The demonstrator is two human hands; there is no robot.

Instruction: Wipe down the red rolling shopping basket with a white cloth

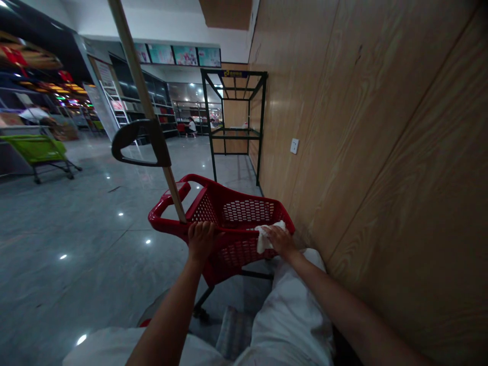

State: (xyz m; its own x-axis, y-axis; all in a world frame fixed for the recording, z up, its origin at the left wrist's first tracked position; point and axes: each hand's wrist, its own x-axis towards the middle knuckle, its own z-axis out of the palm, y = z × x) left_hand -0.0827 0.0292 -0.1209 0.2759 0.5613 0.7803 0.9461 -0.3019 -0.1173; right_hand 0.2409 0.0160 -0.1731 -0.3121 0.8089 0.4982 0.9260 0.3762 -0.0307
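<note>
In front of my knees stands a red plastic shopping cart [249, 209] with perforated basket walls. My left hand [201, 240] grips its near rim close to the handle end, fingers curled over the edge. Over at the right end of that rim, my right hand [280, 240] holds a white cloth [264, 240] pressed against the plastic. A long pole [133, 61] with a dark loop handle [142, 144] rises beside the cart's handle; its lower end passes behind the rim. Inside the basket I see no goods, though its near floor is hidden.
A wood-panelled wall [354, 127] with a socket [294, 146] runs close along my right. Ahead is a dark metal rack [236, 136]. A green cart [36, 150] stands on the left across the shiny tiled floor [95, 218]. People are in the distance.
</note>
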